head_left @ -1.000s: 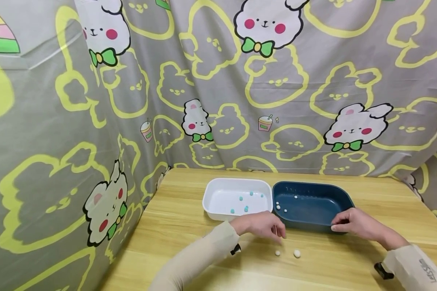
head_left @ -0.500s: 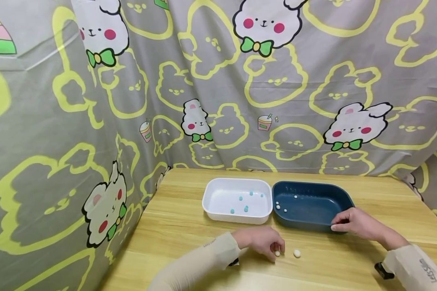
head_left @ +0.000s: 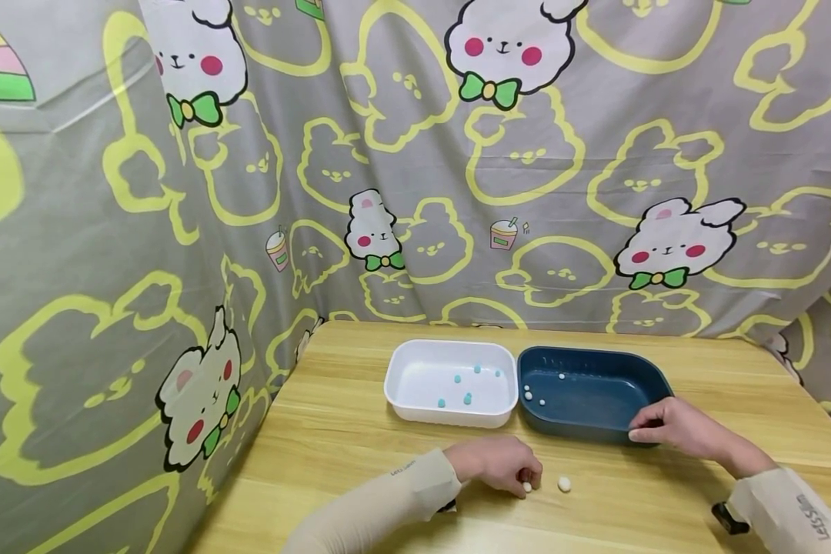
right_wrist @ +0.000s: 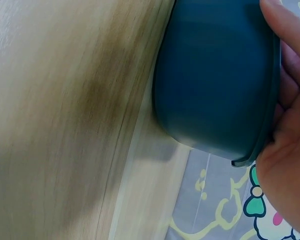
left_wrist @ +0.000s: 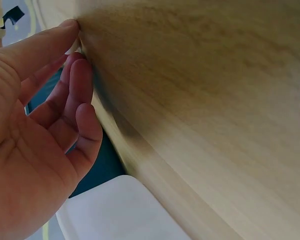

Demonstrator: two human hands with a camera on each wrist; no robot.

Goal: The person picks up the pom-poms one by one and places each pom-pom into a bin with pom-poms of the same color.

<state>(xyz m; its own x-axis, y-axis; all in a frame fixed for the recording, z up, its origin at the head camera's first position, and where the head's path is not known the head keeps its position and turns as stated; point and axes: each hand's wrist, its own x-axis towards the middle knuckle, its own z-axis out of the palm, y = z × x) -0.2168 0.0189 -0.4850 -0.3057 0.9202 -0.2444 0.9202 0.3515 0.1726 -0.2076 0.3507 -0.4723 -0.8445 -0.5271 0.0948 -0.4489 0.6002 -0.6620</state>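
My left hand (head_left: 500,464) is low over the table, thumb and fingertips pinching a small white ball (head_left: 527,487); in the left wrist view the fingers mostly hide the ball. A slightly bigger white ball (head_left: 564,485) lies just right of those fingertips. At the near right corner of a dark blue rectangular container (head_left: 589,400), my right hand (head_left: 682,428) grips the rim, thumb on the near side. The right wrist view shows the container's outer wall (right_wrist: 215,75) beside the thumb. Several small white balls (head_left: 528,395) lie inside at its left end.
A white rectangular container (head_left: 415,385) stands against the left side of the blue one, holding several small turquoise pieces (head_left: 467,398). Both stand on a wooden table (head_left: 339,400). A patterned grey curtain (head_left: 436,177) hangs behind and along the left.
My left hand came down toward me from beside the white container to the smaller ball on the table, and its fingers closed round it. The right hand stayed on the blue container's rim.
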